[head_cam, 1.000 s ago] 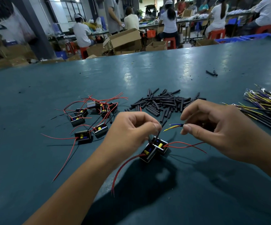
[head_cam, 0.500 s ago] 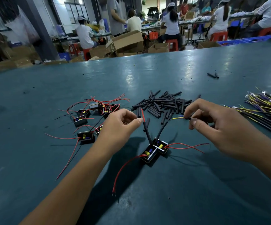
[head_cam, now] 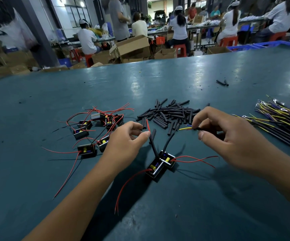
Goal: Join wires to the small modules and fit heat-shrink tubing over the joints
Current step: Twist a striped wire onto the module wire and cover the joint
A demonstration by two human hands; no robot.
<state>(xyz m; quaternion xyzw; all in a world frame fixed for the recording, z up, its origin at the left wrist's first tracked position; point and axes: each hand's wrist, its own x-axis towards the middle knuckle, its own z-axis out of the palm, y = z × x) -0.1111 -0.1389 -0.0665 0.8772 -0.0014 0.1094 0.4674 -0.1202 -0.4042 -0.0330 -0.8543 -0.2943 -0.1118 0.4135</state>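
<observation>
Teal table (head_cam: 210,70): left hand (head_cam: 125,140) pinches red wire (head_cam: 148,125); right hand (head_cam: 227,136) pinches striped wire (head_cam: 185,128); loose grip risks dropped ends.

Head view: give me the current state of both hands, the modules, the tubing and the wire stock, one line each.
Left hand: pinching a red wire end.
Right hand: pinching a black cable with bared yellow, blue and red cores.
Two near modules: side by side on the table, a black sleeved lead rising from each.
Heat-shrink pieces: loose pile, uncollected.
Other modules: clustered left, red leads tangled.
Wire bundle: lying right, untouched.
</observation>
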